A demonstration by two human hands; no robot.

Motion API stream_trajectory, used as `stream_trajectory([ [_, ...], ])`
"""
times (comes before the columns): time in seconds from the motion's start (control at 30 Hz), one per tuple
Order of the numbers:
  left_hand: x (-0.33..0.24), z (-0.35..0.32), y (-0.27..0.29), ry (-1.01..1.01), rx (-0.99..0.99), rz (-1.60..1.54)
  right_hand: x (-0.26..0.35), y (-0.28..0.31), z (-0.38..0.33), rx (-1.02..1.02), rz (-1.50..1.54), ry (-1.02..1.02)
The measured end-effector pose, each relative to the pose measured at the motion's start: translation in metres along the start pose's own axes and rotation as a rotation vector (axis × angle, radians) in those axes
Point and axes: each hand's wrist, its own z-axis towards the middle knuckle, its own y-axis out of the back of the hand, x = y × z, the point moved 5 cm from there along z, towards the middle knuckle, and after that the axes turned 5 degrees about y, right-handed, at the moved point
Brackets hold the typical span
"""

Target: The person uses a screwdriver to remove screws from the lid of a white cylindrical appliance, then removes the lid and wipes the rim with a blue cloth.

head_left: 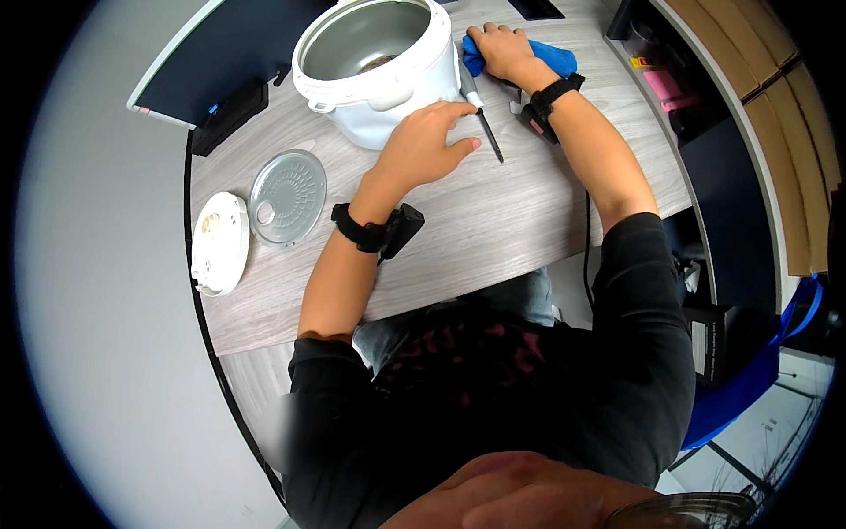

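Grey wood-grain laminate covers the desk [493, 220], its planks running across the view. On it lies a screwdriver [480, 115], slim and straight, with a pale grey handle and a dark shaft. Its long axis runs from about 11 o'clock to 5 o'clock, handle end up beside the cooker, tip pointing down toward 5 o'clock.

The left hand [421, 145] rests at 7 o'clock of the tool, fingers loosely spread and unclenched, forefinger tip reaching the shaft where it meets the handle; it grasps nothing. The right hand [500, 48] lies flat at 1 o'clock of the screwdriver, palm down and fingers curled over a crumpled blue cloth [551, 57], pressing it to the desk. Both wrists carry black bands.

A white rice cooker body [379, 88], round and smooth-walled with a dull metal bowl inside, stands just at 10 o'clock of the tool, its lid off. Well apart at 8 o'clock lie a round ribbed metal inner plate [287, 197] and, just beside it, a white plastic lid [218, 242].
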Motion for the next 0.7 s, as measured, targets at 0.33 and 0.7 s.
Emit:
stream_trajectory([
  [0.33,-0.010,-0.043,0.050,-0.120,-0.122,-0.307,0.017,0.154,-0.064,-0.827,0.529,0.039],
  [0.7,-0.012,-0.062,0.072,-0.341,-0.222,-0.503,0.134,0.196,-0.097,-0.924,0.830,0.269],
])
